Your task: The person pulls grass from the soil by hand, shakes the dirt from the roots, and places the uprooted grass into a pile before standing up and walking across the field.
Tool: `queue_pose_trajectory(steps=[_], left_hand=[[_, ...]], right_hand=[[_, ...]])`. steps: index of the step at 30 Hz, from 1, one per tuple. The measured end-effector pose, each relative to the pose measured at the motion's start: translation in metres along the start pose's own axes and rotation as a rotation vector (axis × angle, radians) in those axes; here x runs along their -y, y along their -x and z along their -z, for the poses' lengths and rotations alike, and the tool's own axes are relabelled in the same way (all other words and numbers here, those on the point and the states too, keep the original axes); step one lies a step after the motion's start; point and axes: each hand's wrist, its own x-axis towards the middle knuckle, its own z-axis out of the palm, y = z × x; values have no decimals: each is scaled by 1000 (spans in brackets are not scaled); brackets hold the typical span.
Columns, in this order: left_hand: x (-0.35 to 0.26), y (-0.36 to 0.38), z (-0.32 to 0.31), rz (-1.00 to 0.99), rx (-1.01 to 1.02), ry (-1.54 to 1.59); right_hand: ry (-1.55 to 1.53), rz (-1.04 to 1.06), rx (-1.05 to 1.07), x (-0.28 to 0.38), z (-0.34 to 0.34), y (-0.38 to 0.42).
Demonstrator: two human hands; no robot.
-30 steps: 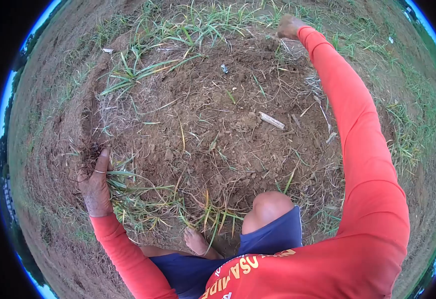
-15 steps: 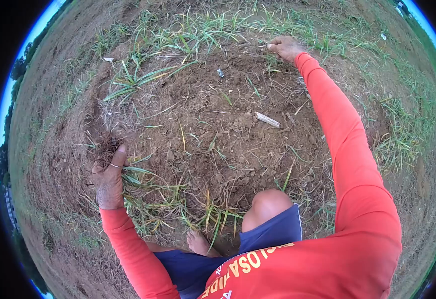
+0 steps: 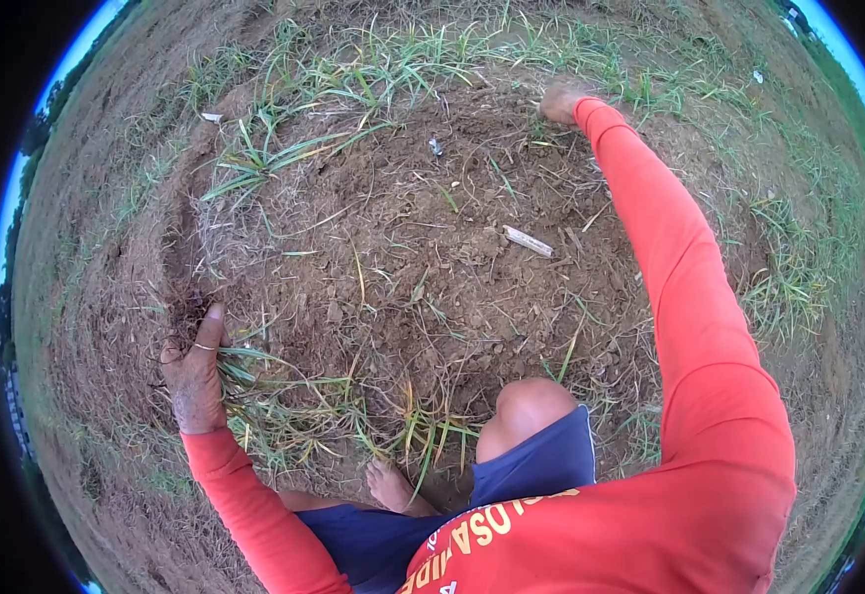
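At the left, my left hand (image 3: 195, 371) is closed round a bunch of pulled grass; its dark, soil-covered roots (image 3: 187, 309) stick out past the thumb and green blades trail out to the right. A ring shows on one finger. My right hand (image 3: 559, 101) reaches to the far side of the dug soil (image 3: 452, 247), down at the ground beside small grass blades. Its fingers are bent and mostly hidden, so what they hold, if anything, cannot be made out.
A pale stick (image 3: 528, 241) lies on the soil, with a small bluish scrap (image 3: 435, 147) farther off. Green grass (image 3: 383, 74) grows along the far edge, and a tuft (image 3: 252, 163) stands at the upper left. My bare foot (image 3: 393, 485) and knee (image 3: 531, 411) are near.
My left hand, with the grass bunch, has moved left and slightly nearer to me. My right hand has shifted slightly left and its fingers have turned downward, out of sight.
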Motion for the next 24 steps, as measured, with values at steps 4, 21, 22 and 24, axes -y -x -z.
queue_pose_trajectory(steps=[4, 21, 22, 24], left_hand=[[-3, 2, -3, -19, 26, -98], [2, -10, 12, -26, 5, -151], [1, -9, 9, -40, -5, -142], [0, -4, 3, -64, -34, -136]], right_hand=[[-247, -52, 86, 15, -4, 25], [-581, -31, -182, -5, -38, 7], [-616, 32, -174, -2, -47, 2], [-451, 44, -283, 1, -57, -3]])
